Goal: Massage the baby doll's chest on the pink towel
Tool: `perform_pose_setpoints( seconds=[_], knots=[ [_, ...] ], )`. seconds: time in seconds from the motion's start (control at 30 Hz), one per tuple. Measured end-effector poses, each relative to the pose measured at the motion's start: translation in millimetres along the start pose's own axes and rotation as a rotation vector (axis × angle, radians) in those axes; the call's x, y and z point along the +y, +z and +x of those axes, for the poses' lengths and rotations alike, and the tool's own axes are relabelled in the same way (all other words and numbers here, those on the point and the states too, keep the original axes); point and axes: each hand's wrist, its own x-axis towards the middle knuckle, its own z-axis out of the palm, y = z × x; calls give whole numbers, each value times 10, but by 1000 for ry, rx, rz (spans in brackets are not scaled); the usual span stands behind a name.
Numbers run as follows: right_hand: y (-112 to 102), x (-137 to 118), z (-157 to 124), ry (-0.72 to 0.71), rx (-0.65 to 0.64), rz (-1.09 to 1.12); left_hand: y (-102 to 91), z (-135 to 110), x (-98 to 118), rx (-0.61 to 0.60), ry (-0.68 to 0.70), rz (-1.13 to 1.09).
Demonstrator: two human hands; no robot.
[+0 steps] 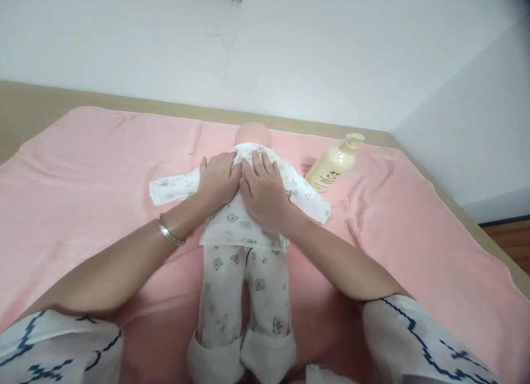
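Observation:
A baby doll [253, 134] lies stretched out with its head away from me, dressed in a white printed top [238, 224] and matching trousers [265, 284] with cuffed ends. Its sleeves spread out to both sides. My left hand [218, 177] rests flat on the upper left of the top, fingers extended. On the upper right of the top lies my right hand [265, 190], palm down with the fingers a little apart. The thumbs of both hands come close together near the middle. Neither hand grips anything. The doll's face is not visible.
Under the doll a pink blanket [103, 168] covers most of a light wooden surface [28, 105]. A pale yellow pump bottle [333, 166] leans or lies right of the doll's sleeve. White walls [290, 58] rise behind and at the right.

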Motion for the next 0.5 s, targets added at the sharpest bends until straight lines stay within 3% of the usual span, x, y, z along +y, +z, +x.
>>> perform_pose_setpoints(
  seconds=[0.1, 0.27, 0.5],
  knots=[
    [-36, -43, -38, -3, -5, 21, -17, -4, 18, -46, 1, 19],
    [-175, -43, -36, 34, 124, 15, -25, 0, 25, -38, -1, 12],
    [68, 3, 26, 84, 66, 11, -45, -14, 46, -44, -5, 35]
  ],
)
